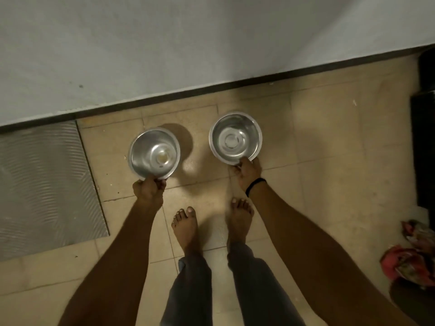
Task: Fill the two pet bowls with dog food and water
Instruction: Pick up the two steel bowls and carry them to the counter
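Note:
Two shiny steel pet bowls are in the head view, over a beige tiled floor near a white wall. My left hand [148, 188] grips the near rim of the left bowl [154, 153]. My right hand [247, 170], with a black band on its wrist, grips the near rim of the right bowl [235, 139]. Both bowls look empty and face up. The left bowl seems lifted off the floor, casting a shadow behind it; whether the right bowl touches the floor I cannot tell.
A grey ribbed mat [44, 184] lies on the floor at the left. Dark furniture [424, 147] stands at the right edge, with a red crumpled cloth or bag [409, 264] below it. My bare feet [186, 227] stand just behind the bowls.

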